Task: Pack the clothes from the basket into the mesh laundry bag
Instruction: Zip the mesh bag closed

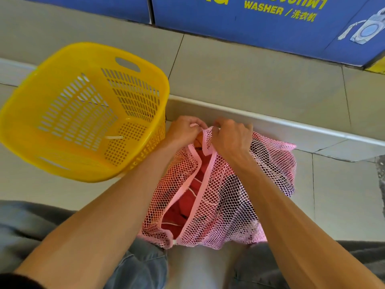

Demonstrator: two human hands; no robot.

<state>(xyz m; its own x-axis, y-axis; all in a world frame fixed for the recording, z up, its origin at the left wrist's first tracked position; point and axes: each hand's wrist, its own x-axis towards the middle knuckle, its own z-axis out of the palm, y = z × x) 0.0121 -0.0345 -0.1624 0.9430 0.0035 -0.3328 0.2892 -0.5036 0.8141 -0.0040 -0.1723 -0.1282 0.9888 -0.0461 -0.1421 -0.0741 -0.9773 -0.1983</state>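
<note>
A pink mesh laundry bag (233,197) lies on the tiled floor in front of me, stuffed with red clothes (183,207) and dark ones showing through the mesh. Its pink-edged zipper opening runs lengthwise and gapes in the middle. My left hand (183,130) and my right hand (231,138) both pinch the bag's pink edging at its far end, close together. The yellow plastic basket (145,142) stands to the left, tilted toward me, with no clothes inside.
A low tiled step with a pale edge (291,126) runs across just behind the bag. Blue washer panels (270,28) stand at the back. My grey-trousered knees (145,265) frame the bag's near end.
</note>
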